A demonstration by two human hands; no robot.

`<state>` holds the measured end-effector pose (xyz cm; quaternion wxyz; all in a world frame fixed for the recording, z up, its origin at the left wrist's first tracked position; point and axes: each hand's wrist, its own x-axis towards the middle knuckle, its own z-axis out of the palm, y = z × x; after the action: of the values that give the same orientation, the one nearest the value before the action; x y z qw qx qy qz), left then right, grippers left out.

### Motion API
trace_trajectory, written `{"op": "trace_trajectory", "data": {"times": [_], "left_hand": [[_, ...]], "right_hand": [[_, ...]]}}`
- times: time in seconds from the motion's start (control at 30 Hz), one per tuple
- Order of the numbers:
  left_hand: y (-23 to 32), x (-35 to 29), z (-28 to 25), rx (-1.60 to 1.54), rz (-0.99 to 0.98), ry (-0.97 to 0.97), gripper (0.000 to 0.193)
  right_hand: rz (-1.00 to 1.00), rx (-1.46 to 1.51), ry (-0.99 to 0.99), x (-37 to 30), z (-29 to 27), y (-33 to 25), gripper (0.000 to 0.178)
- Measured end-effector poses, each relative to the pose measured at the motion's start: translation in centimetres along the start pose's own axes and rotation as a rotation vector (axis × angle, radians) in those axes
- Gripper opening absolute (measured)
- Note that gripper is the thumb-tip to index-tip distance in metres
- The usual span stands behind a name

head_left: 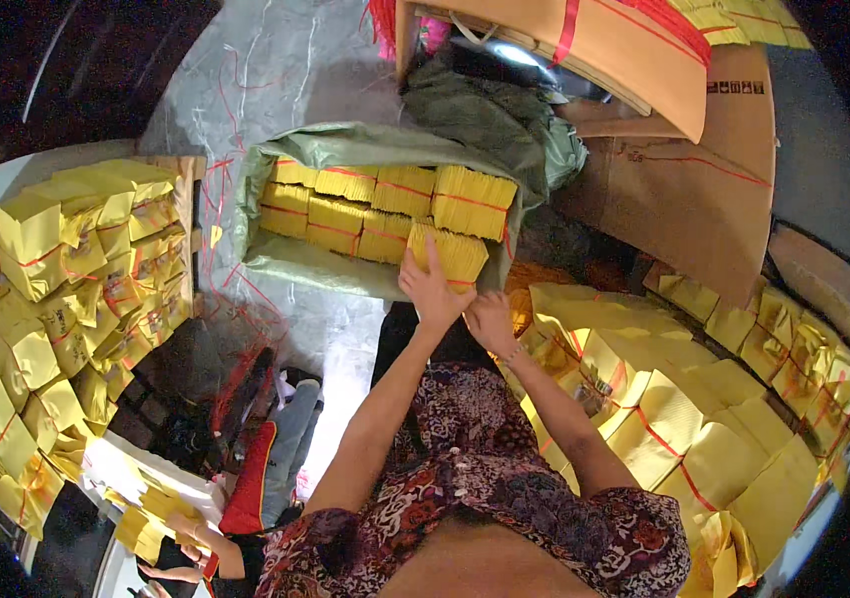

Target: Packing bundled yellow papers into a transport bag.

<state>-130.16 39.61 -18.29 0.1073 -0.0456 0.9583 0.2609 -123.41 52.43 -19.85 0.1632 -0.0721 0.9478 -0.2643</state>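
A boxy green woven sack stands open in front of me, packed with two rows of yellow paper bundles tied with red string. My left hand rests on the bundle in the near right corner, its index finger stretched out across the paper edges. That bundle sits a little tilted against the others. My right hand is at the sack's near right rim, fingers curled in around the edge; the fingertips are partly hidden.
Stacks of yellow paper bundles stand on the left and right. Cardboard boxes are at the back right. Red string scraps lie on the grey floor. At lower left, another person's hands are by yellow paper.
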Motion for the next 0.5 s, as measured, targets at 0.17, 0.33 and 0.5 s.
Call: {"op": "trace_trajectory", "data": {"times": [0.17,0.33,0.5], "left_hand": [[-2.6,-0.7,1.8,-0.088,-0.013,-0.035,0.120],[-4.2,1.2,2.3,-0.662,-0.063,-0.022,0.116],[-6.3,4.6,3.0,-1.032,-0.565,-0.591,0.102]], "right_hand": [[0.366,0.307,0.353,0.5,-0.9,0.1,0.026],[0.730,0.228,0.377,2.5,0.8,6.2,0.065],[0.635,0.359,0.032,3.1,1.9,9.7,0.051]]}}
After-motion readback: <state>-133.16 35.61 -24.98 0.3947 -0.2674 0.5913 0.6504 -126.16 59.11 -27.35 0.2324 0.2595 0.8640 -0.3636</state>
